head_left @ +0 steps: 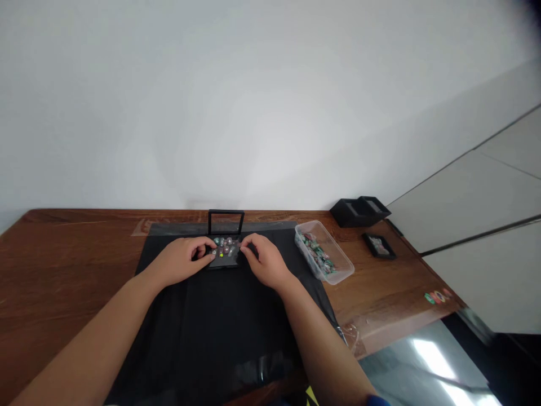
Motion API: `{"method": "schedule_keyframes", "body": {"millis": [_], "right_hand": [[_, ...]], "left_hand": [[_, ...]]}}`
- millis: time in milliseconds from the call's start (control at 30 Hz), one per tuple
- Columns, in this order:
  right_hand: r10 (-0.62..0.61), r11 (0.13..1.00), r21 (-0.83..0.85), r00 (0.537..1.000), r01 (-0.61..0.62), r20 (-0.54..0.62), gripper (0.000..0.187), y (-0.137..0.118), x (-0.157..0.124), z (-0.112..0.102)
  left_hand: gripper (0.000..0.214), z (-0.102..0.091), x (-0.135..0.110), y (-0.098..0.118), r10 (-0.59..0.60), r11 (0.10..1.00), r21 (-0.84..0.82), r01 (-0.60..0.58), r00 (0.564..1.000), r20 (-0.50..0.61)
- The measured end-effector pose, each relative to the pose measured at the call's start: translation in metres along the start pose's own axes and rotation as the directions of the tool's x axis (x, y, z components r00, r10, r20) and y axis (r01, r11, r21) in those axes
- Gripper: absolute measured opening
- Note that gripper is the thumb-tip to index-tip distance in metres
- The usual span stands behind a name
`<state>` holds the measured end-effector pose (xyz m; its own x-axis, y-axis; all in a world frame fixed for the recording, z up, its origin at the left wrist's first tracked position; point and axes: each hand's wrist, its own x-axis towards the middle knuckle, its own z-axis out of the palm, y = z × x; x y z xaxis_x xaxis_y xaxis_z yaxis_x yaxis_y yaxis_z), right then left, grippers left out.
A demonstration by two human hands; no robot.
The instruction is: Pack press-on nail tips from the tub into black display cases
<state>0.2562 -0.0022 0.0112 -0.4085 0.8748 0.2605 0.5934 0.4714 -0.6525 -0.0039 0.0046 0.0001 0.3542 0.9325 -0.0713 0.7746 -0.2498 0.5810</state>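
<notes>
A small black box (225,261) stands on the black sheet, its framed lid (226,212) raised at the back. Several small shiny round pieces (226,242), some pinkish and some greenish, lie inside, along with a tiny yellow spot. My left hand (181,260) is at the box's left side, thumb and index finger curled close together around something small at the edge. At the right side, my right hand (265,260) pinches with thumb and index fingertips over the box. What sits between those tips is too small to name; a clear, film-like bit shows beside them.
Right of the sheet (220,332) stands a clear plastic tub (344,265) with several wrapped green and reddish pieces. Farther right are black open boxes (359,211), a black framed case (379,246) and colourful round stickers (438,296) on the wooden table (71,270). A white wall rises behind.
</notes>
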Motion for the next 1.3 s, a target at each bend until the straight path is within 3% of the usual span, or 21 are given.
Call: {"method": "schedule_keyframes", "body": {"millis": [267,767,1300], "right_hand": [[0.072,0.997,0.027,0.994,-0.075,0.079,0.015,-0.0002,0.0001,0.0008],[0.056,0.995,-0.085,0.992,-0.046,0.116,0.023,0.0045,0.0005,0.0026],[0.042,0.994,-0.105,0.994,-0.031,0.104,0.014,0.0046,0.0002,0.0025]], "left_hand": [[0.032,0.0016,0.0002,-0.0023,-0.002,1.0,0.006,0.002,1.0,-0.003],[0.033,-0.0006,-0.0001,0.0018,0.01,1.0,0.002,-0.01,1.0,-0.007],[0.034,0.0011,0.0001,-0.0008,0.001,1.0,-0.008,-0.001,1.0,0.004]]}}
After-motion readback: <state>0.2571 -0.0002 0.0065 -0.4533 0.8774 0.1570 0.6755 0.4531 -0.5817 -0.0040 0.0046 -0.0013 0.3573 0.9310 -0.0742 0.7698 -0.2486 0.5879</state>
